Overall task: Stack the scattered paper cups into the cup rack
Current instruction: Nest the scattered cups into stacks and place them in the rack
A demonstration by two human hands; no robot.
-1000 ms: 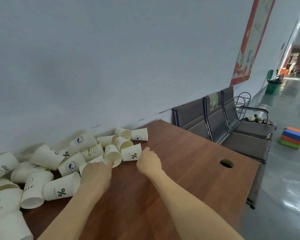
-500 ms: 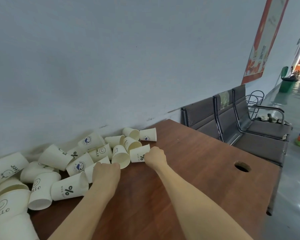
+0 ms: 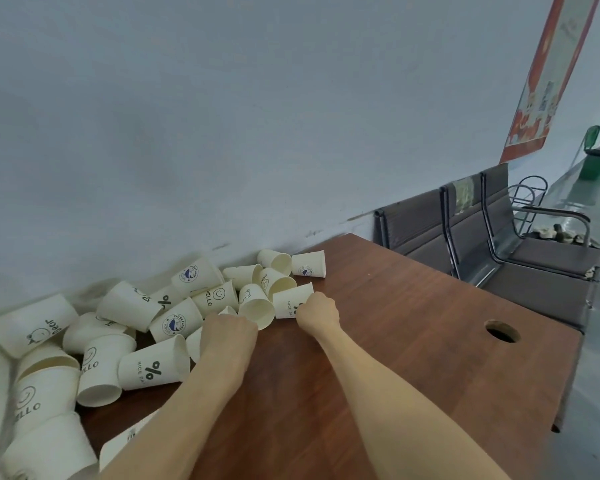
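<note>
Cups [image 3: 153,327] lie scattered across the surface [image 3: 413,341] at lower left. Right hand [image 3: 317,311] grips a "NICE DAY" cup [image 3: 286,301]. Left hand [image 3: 227,336] fingers curled over a cup [image 3: 194,342]; grip unclear.

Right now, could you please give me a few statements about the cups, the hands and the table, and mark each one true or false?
1. The right hand holds a lying cup printed NICE DAY. True.
2. The paper cups stand upright in neat rows. False: they lie tipped over in a scattered heap by the wall.
3. The table has a round hole near its right end. True.
4. The left hand rests flat on bare wood, away from the cups. False: its fingers are curled, right at the heap.
5. Grey chairs stand beyond the table. True.
</note>
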